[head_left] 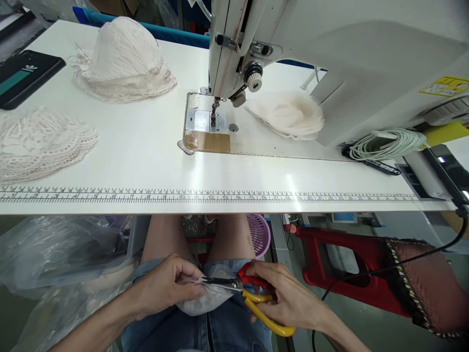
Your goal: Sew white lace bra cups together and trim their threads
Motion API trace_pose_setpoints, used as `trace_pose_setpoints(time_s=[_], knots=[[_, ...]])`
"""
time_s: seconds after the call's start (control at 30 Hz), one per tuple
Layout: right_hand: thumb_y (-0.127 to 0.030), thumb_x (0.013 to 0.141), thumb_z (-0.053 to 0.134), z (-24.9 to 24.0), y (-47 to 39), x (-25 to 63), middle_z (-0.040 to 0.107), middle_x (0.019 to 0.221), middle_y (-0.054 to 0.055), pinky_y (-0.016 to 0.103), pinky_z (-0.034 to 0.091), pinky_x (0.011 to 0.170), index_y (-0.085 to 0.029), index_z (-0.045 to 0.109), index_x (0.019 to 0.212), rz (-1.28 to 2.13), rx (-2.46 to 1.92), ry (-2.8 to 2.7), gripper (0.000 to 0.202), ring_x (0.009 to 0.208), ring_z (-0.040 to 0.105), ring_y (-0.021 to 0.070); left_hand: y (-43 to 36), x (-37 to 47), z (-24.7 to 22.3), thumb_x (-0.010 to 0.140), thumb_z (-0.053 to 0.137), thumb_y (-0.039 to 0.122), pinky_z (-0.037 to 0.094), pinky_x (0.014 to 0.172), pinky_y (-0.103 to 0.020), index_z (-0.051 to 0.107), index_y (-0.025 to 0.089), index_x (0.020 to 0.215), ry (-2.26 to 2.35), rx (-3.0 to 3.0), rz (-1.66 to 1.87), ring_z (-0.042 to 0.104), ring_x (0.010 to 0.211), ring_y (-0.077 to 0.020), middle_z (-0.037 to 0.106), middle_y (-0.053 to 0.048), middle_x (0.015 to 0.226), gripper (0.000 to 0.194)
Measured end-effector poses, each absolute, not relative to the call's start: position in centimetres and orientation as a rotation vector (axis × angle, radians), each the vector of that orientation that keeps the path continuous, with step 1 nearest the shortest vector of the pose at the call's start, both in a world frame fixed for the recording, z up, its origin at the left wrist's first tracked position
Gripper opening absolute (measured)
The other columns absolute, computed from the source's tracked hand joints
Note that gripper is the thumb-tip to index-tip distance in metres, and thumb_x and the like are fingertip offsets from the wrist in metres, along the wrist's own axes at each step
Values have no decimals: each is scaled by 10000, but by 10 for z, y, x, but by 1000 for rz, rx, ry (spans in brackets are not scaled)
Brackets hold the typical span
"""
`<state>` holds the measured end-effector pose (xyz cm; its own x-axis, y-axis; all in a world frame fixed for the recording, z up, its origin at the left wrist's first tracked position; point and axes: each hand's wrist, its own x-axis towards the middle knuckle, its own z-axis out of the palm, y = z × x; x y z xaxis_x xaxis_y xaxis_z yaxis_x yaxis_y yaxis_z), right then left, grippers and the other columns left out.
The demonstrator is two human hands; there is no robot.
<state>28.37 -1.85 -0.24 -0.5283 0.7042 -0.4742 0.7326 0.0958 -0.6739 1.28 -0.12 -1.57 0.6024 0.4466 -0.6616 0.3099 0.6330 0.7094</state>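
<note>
Scissors [239,284] with one red and one yellow handle sit in the grip of the right hand [284,293], whose fingers partly hide the loops. The left hand [176,283] pinches a thin white cloth piece [205,303] over the person's lap, below the front edge of the surface [146,166]. The blade tips reach the pinched edge by the left fingertips; whether they bite into fabric cannot be told, and the left hand covers part of the piece. On the surface, the sewing machine [311,44] is cut off at the top. A domed pale stack [128,58] stands whole, a lacy pile [44,142] and a dark case [29,80] run past the left border, and layered cream pieces [289,117] lie under the machine's arm, their count unclear.
</note>
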Motion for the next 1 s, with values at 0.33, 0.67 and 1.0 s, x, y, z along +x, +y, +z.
trace_pose_setpoints(time_s=[0.33, 0.67, 1.0], knots=[[-330, 681, 734, -1, -21, 289, 653, 938, 34, 243, 403, 614, -197, 578, 966, -1474, 1533, 2281, 352, 737, 591, 182, 4, 16, -13, 741, 638, 346, 249, 515, -212, 724, 84, 778, 985, 909, 93, 359, 574, -107, 486, 13, 582, 278], [-330, 662, 760, -3, -19, 285, 621, 861, 4, 223, 383, 590, -194, 580, 972, -1574, 1527, 2237, 384, 703, 560, 158, -1, 18, -13, 735, 635, 388, 211, 498, -212, 693, 92, 723, 1011, 920, 54, 312, 558, -100, 408, 39, 555, 302], [-368, 684, 739, -3, -19, 283, 623, 906, 35, 220, 418, 602, -184, 580, 1001, -1642, 1539, 2268, 399, 741, 579, 171, -2, 19, -16, 767, 617, 426, 152, 482, -230, 634, 109, 643, 1002, 937, 79, 242, 546, -93, 295, 58, 549, 341]])
